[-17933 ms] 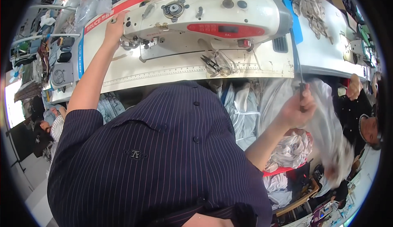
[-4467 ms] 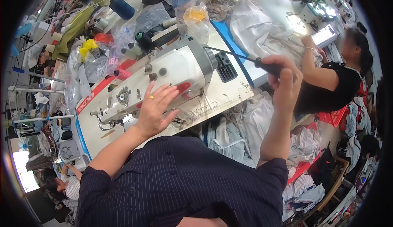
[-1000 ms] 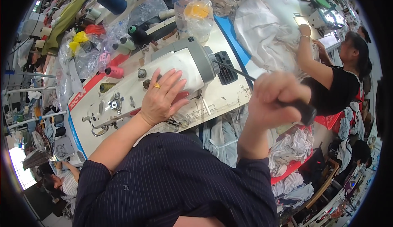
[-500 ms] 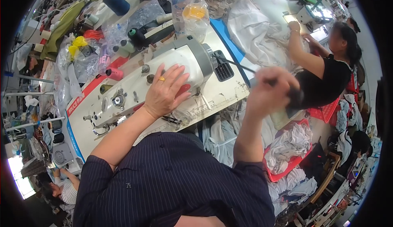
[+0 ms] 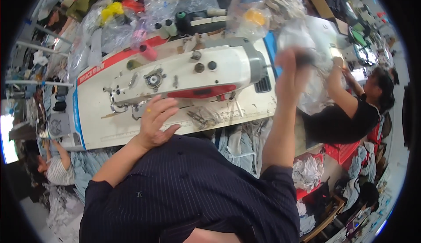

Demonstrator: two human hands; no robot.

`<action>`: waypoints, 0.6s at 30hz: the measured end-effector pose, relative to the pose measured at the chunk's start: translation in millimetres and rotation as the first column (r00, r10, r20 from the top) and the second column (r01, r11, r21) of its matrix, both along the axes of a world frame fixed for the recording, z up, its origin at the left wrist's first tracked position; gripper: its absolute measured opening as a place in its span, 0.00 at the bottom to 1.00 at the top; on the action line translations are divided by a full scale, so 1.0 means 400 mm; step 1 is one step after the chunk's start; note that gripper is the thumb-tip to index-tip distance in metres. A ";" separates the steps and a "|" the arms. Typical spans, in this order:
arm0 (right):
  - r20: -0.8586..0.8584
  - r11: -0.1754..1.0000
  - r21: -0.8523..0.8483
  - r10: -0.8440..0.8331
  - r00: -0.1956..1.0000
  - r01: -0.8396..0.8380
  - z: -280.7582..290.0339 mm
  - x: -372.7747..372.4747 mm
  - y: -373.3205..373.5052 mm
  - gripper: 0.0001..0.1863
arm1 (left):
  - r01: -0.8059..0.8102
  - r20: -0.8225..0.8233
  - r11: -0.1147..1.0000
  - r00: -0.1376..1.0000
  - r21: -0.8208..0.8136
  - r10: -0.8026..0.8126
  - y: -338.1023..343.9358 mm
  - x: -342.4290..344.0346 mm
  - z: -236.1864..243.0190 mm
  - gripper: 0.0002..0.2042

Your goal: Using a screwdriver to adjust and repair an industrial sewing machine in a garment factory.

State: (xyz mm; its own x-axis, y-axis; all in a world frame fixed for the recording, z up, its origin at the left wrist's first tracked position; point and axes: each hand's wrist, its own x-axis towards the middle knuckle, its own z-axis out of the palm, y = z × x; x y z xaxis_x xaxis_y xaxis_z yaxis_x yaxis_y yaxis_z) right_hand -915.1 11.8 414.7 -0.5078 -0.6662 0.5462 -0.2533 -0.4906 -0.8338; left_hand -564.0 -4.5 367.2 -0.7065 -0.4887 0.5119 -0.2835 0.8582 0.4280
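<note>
Sewing table (image 5: pixel 94 120): spreads across the middle of the view, white on top, with a red band along the far side and blue toward both ends.
Co-worker (image 5: pixel 346 120): wears a black top, off at the right, with arms reaching toward a lit spot on another work surface; well apart from the sewing machine.
Sewing machine (image 5: pixel 184 76): lies lengthwise on the table, with the needle end at the left and the grey handwheel end (image 5: pixel 256 65) pointing toward the right hand.
Right hand (image 5: pixel 290 69): raised just beyond the handwheel end; looks closed around a screwdriver, with the separate fingers blurred.
Left hand (image 5: pixel 155 123): hangs open with fingers spread, gripping nothing; near the front side of the machine, cannot tell whether touching.
Screwdriver (image 5: pixel 305 58): sits inside the right-hand grip, showing a blurred dark handle at the far right of the hand; cannot tell whether meeting the handwheel end.
Thread snips (image 5: pixel 194 115): lie near the table's front edge, to the right of the left hand.
Pink thread cone (image 5: pixel 148 51): leans behind the machine.
Gold-coloured ring (image 5: pixel 149 109): circles a left-hand finger.
</note>
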 end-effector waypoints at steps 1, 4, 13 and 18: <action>0.003 0.998 -0.068 0.007 1.000 -0.007 -0.039 0.030 0.052 0.03 | -0.081 0.003 0.997 0.997 -0.015 0.081 0.010 0.046 -0.004 0.21; -0.069 0.968 -0.132 -0.226 0.972 0.215 -0.160 0.100 0.230 0.08 | -0.330 0.022 0.936 0.942 -0.118 0.335 0.025 0.173 0.014 0.22; -0.113 0.901 0.125 -0.403 0.908 0.415 -0.101 0.006 0.171 0.17 | -0.644 -0.103 0.755 0.749 0.124 0.655 -0.119 0.387 -0.074 0.37; -0.159 0.909 0.345 -0.189 0.969 0.234 0.045 -0.238 -0.245 0.17 | -0.484 -0.158 0.772 0.797 0.412 0.584 -0.174 0.378 -0.126 0.31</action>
